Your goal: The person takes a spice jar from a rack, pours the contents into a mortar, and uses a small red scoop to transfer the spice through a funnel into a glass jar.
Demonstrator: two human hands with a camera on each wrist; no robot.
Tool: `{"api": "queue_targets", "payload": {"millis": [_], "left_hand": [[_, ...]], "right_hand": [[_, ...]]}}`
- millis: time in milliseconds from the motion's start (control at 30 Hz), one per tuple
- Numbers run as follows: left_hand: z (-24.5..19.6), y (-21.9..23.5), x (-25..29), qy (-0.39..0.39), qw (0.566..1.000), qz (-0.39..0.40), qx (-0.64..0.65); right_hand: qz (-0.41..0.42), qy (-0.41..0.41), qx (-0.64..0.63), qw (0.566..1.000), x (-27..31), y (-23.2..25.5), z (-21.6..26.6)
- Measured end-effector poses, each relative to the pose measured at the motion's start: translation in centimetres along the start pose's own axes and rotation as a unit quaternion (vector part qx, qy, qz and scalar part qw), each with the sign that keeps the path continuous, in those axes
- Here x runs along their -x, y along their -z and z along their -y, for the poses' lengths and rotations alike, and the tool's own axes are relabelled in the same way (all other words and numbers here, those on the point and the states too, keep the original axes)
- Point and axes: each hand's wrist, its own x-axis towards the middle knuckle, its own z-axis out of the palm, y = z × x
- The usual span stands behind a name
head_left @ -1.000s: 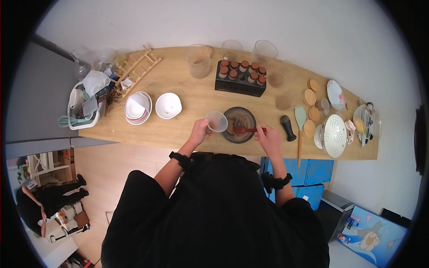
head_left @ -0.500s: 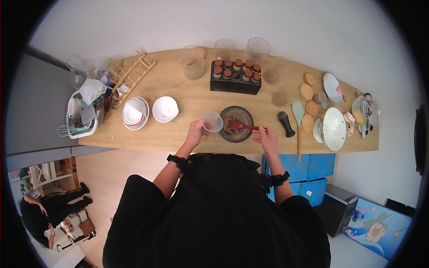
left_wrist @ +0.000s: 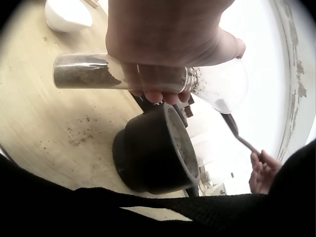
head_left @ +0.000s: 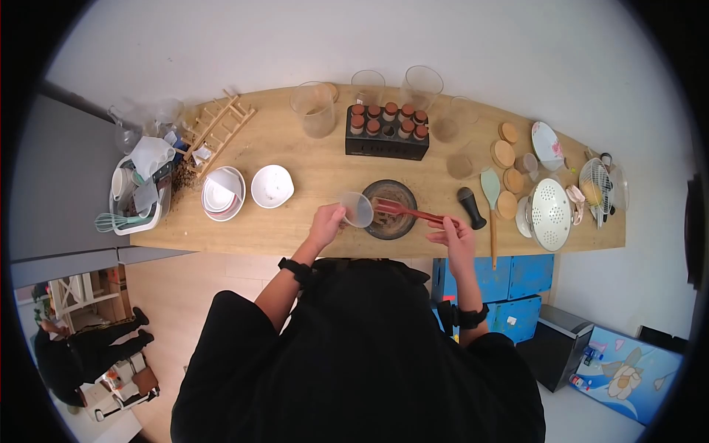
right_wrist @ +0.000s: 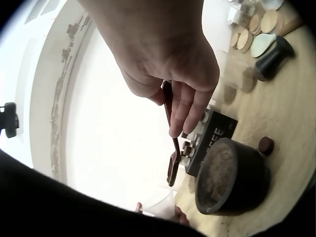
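My left hand [head_left: 325, 225] grips a glass vial [left_wrist: 84, 71] holding brown powder, with a clear funnel [left_wrist: 229, 86] at its mouth. Brown specks cling inside the funnel's neck. Between thumb and fingers, my right hand [head_left: 458, 244] pinches the handle of a dark red spoon [right_wrist: 174, 165]. The spoon's bowl overlaps the mortar in the head view, close to the funnel's rim. In the left wrist view its tip appears right at the funnel's edge. The black mortar [right_wrist: 234, 182], standing below between both hands, has brown powder inside.
Behind the mortar stands a black rack [head_left: 386, 145] of capped vials with one vacant slot. A brown cap [right_wrist: 266, 145] lies beside the mortar. To the right are a black pestle [head_left: 471, 208], a green spatula [head_left: 491, 188] and a colander [head_left: 552, 214]; a white bowl [head_left: 272, 186] stands left.
The red spoon has come up from inside the mortar, its bowl now nearer the funnel. My right hand has shifted slightly right, and the left hand with the funnel slightly right too.
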Motion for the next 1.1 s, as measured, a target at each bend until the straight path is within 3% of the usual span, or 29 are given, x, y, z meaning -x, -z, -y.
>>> {"api": "queue_targets", "payload": {"millis": [33,67,133,267,400,467,533,767,833,1100], "left_hand": [[-0.3,-0.2,-0.2,-0.020,1.000,0.016,0.018],[-0.8,-0.4,-0.2,-0.039,0.998,0.032,0.036],[-3.0,-1.2,-0.2,-0.039,0.997,0.028,0.056],[-2.8,-1.7,-0.6,-0.055,0.996,0.023,0.071],[-2.6,-1.2,-0.6,-0.095,0.992,0.032,0.077],[-2.6,-1.0,-0.3,-0.021,0.990,-0.004,0.138],[-1.6,-0.5,-0.3,-0.021,0.989,-0.010,0.144],[-0.7,-0.3,0.1,-0.007,0.986,-0.031,0.162],[-1.1,-0.2,0.3,-0.010,0.987,-0.028,0.158],[-0.9,0.0,0.5,-0.003,0.988,-0.029,0.152]], "right_hand": [[0.017,0.059,0.043,0.997,0.8,-0.9,1.3],[0.016,0.058,0.044,0.997,1.8,-2.0,2.5],[0.084,0.224,0.261,0.935,3.6,-3.7,4.1],[0.084,0.289,0.257,0.918,3.8,-3.2,3.8],[-0.011,0.244,0.215,0.946,3.0,-1.8,4.0],[-0.052,0.225,0.212,0.950,1.8,-0.9,3.2],[-0.064,0.128,0.250,0.958,0.0,-0.3,0.5],[-0.042,0.001,0.149,0.988,-3.5,-0.2,-6.0],[-0.050,-0.077,0.022,0.996,-3.6,-0.7,-5.8],[-0.007,-0.112,0.004,0.994,-4.0,0.0,-5.7]]}}
